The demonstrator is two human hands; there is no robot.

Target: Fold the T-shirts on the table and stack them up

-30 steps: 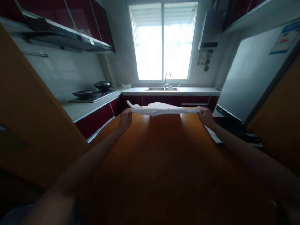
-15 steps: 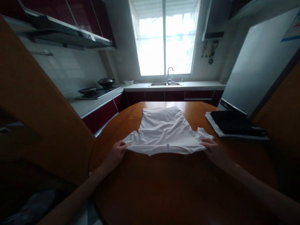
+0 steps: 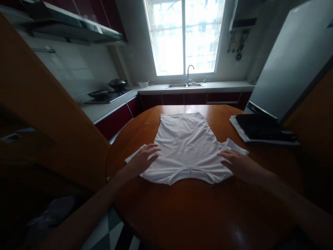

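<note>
A white T-shirt (image 3: 186,144) lies spread flat on a round wooden table (image 3: 197,211), its collar toward me and its hem at the far side. My left hand (image 3: 144,160) rests flat on the shirt's left shoulder and sleeve, fingers stretched out. On the right shoulder, beside the short sleeve, my right hand (image 3: 235,163) presses down with fingers spread. Neither hand holds anything.
A stack of folded dark and white clothes (image 3: 260,129) sits at the table's right edge. Behind it stands a grey fridge (image 3: 288,66). A counter with a sink (image 3: 184,85) runs under the window, and a stove with pans (image 3: 108,95) stands at the left.
The shirt, held up by its shoulders a second ago, has been laid on the table. Both hands let go of the shoulder edges and now lie flat on the cloth.
</note>
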